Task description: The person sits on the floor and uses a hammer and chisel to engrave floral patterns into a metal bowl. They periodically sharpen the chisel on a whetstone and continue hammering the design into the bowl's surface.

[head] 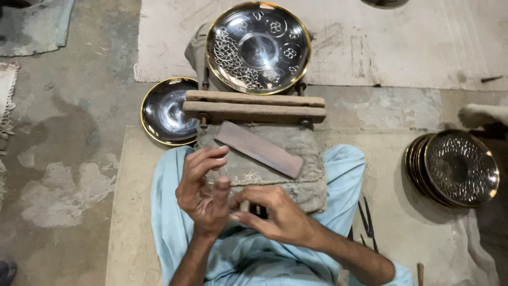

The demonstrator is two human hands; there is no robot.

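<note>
The person sits cross-legged on a worn mat on the concrete floor [69,137], both hands meeting over the lap. The left hand [203,188] is raised with its palm turned inward and fingers loosely spread, gripping nothing that I can see. The right hand [275,214] comes in from the side with thumb and forefinger pinched against the base of the left thumb; something very small may sit between them, but it is too small to make out.

My worry is that whatever is pinched there could slip and vanish into the folds of the light blue trousers [338,169], since the pinch hangs right over the lap.

Just ahead of the hands a flat brown rectangular sharpening stone [258,148] lies slantwise on a grey sackcloth cushion [312,182], near the fingertips but apart from them. Beyond it, a wooden clamp of two horizontal bars [254,107] carries a round polished metal plate with a gold rim and partly engraved pattern [258,47], tilted toward the person. It could tip if the clamp is bumped. A plain dark shiny bowl [164,112] rests to the left, and a stack of engraved plates [455,169] leans well off to the right.
</note>
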